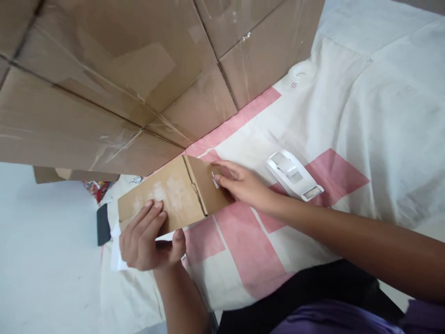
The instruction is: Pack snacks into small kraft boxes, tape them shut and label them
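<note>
A small brown cardboard box (181, 181) lies tilted across the view, with whitish smears on its broad face. My left hand (148, 236) rests its fingertips on that face, the thumb spread apart by the near edge. At the box's right end is my right hand (239, 183), its bent fingers closed against the end panel. Its thumb touches a small shiny white strip (215, 180), whose kind I cannot make out. Beside my right forearm, apart from it, lies a white plastic device (294, 174) that looks like a tape dispenser.
Large taped cardboard cartons (121, 69) rise like a wall at the back. A white and pink cloth (243, 250) covers the surface under the box. A dark flat object (103, 225) and a colourful packet (97, 189) are at the left. A white tape roll (301, 76) sits farther back.
</note>
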